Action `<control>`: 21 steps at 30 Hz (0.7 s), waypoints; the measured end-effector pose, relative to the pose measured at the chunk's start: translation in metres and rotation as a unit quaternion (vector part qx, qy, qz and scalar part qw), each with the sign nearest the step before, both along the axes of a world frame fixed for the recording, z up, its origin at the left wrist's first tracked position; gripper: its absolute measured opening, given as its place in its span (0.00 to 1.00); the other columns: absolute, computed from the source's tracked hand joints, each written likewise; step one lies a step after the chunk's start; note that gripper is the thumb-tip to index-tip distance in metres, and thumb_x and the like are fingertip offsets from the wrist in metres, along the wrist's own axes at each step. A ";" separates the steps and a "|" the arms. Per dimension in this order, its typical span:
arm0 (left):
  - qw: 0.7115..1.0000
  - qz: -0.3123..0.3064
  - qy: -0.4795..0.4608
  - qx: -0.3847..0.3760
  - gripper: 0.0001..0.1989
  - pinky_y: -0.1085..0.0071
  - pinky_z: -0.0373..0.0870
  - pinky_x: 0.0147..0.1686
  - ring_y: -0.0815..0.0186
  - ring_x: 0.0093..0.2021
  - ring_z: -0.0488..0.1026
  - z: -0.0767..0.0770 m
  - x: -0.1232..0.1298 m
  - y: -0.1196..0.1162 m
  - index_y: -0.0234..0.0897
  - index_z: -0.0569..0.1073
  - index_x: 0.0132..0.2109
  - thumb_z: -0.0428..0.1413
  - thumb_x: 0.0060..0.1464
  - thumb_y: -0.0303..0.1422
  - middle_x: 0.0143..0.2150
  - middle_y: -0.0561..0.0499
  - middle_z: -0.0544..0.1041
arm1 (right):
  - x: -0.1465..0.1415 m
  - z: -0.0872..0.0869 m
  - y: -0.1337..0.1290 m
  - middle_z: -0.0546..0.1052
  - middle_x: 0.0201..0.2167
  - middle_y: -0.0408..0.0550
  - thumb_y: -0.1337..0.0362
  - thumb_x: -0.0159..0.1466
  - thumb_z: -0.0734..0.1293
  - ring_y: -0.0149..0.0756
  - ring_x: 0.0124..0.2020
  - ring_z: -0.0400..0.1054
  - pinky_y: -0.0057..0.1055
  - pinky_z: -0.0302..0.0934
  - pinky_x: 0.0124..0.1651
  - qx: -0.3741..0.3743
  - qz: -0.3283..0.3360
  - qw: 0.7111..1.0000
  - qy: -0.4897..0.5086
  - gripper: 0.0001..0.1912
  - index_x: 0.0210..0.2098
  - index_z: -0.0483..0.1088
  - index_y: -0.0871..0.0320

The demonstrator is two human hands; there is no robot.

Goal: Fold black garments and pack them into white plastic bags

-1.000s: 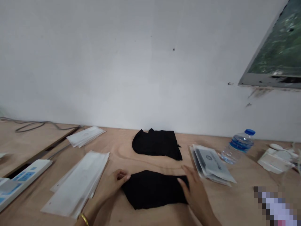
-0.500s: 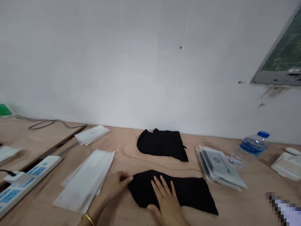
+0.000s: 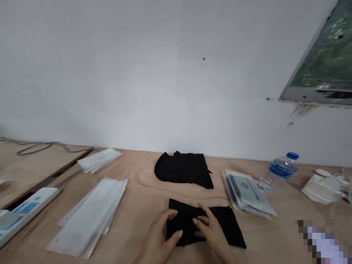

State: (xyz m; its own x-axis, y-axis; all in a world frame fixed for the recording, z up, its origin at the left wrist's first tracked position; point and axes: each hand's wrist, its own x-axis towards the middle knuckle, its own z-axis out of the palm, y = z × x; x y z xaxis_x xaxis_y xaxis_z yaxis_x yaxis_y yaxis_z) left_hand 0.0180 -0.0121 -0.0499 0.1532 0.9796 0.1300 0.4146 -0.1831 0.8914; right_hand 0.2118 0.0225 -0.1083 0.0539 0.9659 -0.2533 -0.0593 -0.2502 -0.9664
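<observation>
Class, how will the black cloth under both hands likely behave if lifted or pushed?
The black cloth would probably sag when lifted, since its edges look soft and uneven. It seems light, lying thin on the table. Pushed, it might wrinkle rather than roll, being flat.

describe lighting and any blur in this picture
Head view: the wall brightens toward its lower middle; head view: the nearer black cloth shows little surface detail; head view: the bottle label lettering looks soft, and a pixelated patch sits at lower right.
</observation>
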 end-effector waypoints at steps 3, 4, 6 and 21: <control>0.994 0.003 0.102 0.039 0.26 0.57 0.67 0.51 0.55 0.52 0.68 -0.028 -0.007 -0.009 0.46 0.67 0.51 0.58 0.43 0.27 0.50 0.47 0.70 | 0.002 0.000 0.008 0.72 0.26 0.40 0.52 0.51 0.68 0.38 0.28 0.71 0.34 0.70 0.27 0.016 0.002 0.999 -0.049 0.38 0.58 0.56 0.57; 0.992 -0.007 0.121 0.046 0.28 0.59 0.68 0.50 0.55 0.51 0.68 -0.036 -0.007 -0.012 0.46 0.67 0.52 0.57 0.41 0.24 0.51 0.47 0.70 | 0.001 0.000 0.009 0.71 0.25 0.40 0.54 0.52 0.67 0.37 0.27 0.71 0.33 0.69 0.25 0.031 0.003 0.996 -0.083 0.35 0.57 0.57 0.57; 0.986 -0.022 0.151 0.069 0.26 0.63 0.70 0.47 0.57 0.49 0.69 -0.051 -0.004 -0.014 0.46 0.67 0.51 0.55 0.43 0.22 0.49 0.46 0.69 | 0.000 0.002 0.012 0.69 0.23 0.38 0.59 0.53 0.64 0.36 0.23 0.68 0.31 0.67 0.22 0.076 0.009 0.981 -0.176 0.31 0.56 0.57 0.57; 0.907 -0.034 0.397 0.136 0.19 0.61 0.61 0.35 0.55 0.41 0.67 -0.078 0.035 -0.011 0.52 0.70 0.53 0.58 0.52 0.39 0.40 0.47 0.72 | -0.041 0.032 0.059 0.76 0.31 0.47 0.61 0.56 0.66 0.42 0.38 0.70 0.36 0.63 0.44 0.247 0.120 0.877 -0.393 0.06 0.29 0.73 0.55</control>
State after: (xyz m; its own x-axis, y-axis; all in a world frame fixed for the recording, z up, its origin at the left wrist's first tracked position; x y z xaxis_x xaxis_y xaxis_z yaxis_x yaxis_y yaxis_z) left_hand 0.0531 -0.0226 -0.1284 0.3637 0.9126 0.1865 0.8856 -0.4009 0.2346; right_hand 0.1708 0.0815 -0.0761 -0.1966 0.9546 0.2239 0.6712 0.2975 -0.6790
